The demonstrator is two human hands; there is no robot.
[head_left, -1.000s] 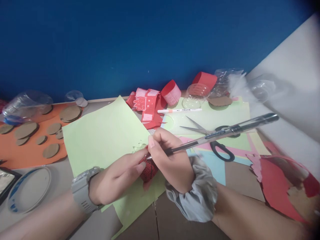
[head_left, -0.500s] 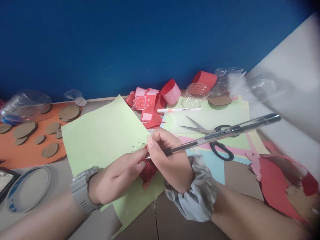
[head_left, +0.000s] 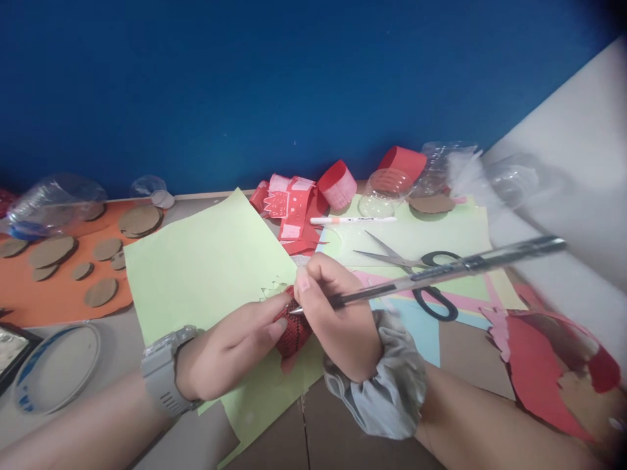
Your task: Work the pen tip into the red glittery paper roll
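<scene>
My left hand (head_left: 235, 346), with a grey watch at the wrist, pinches a small red piece with a black criss-cross pattern (head_left: 295, 336). It holds the piece over light green paper (head_left: 206, 261). A clear pen (head_left: 431, 274) is gripped in my right hand (head_left: 337, 313), a grey scrunchie round that wrist. The pen tip touches or nearly touches the red piece beside my left fingertips. Small dark outlines show on the green paper just above the piece. Part of the red piece is hidden behind my left fingers.
Black-handled scissors (head_left: 435, 303) lie right of my hands on coloured sheets. A white marker (head_left: 353, 220) and red paper shapes (head_left: 296, 209) are behind. Cardboard discs (head_left: 100, 292) rest on orange paper at left, near a tape roll (head_left: 56, 369). Clear plastic cups (head_left: 59, 202) stand along the blue wall.
The view has shifted slightly. The pen's far end has swung a little right and down, and its tip sits slightly right on the red piece. Both hands keep their hold.
</scene>
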